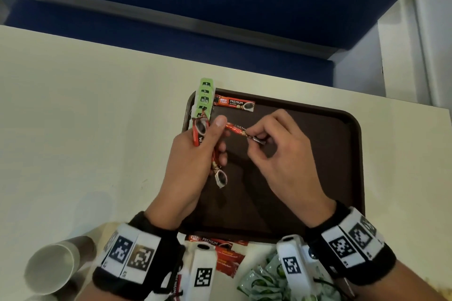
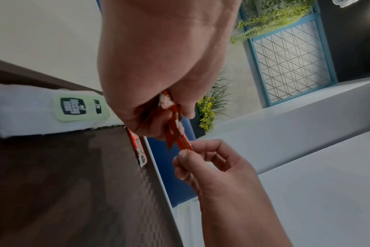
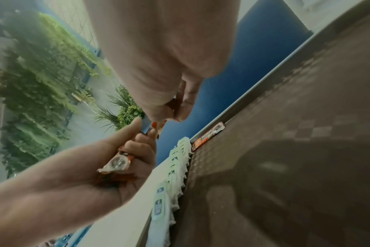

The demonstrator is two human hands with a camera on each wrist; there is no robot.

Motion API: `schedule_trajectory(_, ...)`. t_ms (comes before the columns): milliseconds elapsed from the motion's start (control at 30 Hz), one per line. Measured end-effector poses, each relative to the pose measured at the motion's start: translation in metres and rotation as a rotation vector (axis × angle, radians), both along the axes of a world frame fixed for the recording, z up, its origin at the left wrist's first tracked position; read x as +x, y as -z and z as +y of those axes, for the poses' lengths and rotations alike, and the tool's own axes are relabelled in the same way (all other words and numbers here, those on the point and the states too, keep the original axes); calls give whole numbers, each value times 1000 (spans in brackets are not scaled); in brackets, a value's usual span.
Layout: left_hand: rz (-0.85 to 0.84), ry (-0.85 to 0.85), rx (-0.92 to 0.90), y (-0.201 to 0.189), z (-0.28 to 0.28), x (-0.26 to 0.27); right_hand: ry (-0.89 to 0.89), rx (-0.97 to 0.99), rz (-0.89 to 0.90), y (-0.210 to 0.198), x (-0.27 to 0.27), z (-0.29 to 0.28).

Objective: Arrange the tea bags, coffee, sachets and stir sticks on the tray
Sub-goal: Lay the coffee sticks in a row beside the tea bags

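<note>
The left hand (image 1: 195,154) clutches a bunch of red foil coffee sachets (image 1: 201,131); the right hand (image 1: 276,144) pinches one sachet's end (image 1: 241,131). Tugging it could spill the bunch onto the brown plastic tray (image 1: 318,154).

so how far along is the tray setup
Done: a row of tea bags along the tray edge, one coffee stick laid flat. In hand: left hand grips several sticks, right hand pulls one out. Left: green sachets off the tray.

Layout of tray and table.
Brown plastic tray (image 1: 352,154) on table (image 1: 85,117); tea bags (image 1: 205,95) along its left rim, coffee stick (image 1: 234,103) at its far edge; paper cup (image 1: 49,269) near left.
</note>
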State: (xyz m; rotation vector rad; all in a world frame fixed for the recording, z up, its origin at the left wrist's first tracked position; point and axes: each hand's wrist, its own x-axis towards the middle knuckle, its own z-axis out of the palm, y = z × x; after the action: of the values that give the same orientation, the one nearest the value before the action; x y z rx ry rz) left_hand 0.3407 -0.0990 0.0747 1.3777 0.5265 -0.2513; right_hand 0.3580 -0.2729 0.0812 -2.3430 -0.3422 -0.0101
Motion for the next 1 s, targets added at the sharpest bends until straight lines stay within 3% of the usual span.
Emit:
schedule_trajectory(133,-27,-101,27,2,-5,11,-44,30,-17,2,0,1)
schedule_trajectory(333,-71,-140,43,0,-3,9,277,579,454,-9,-5,7)
schedule_trajectory(433,-73,-158,42,1,-2,6,303,639,562,-11,-3,6)
schedule_trajectory(567,-67,-248,30,4,-4,3,222,503,562,-11,4,4)
schedule_trajectory(800,-79,-236,20,6,-9,5,2,25,57,3,18,15)
schedule_trajectory(900,-67,-246,64,7,-2,8,2,7,52,12,29,15)
schedule_trajectory(1000,-48,-264,80,9,5,7,21,3,172,21,46,11)
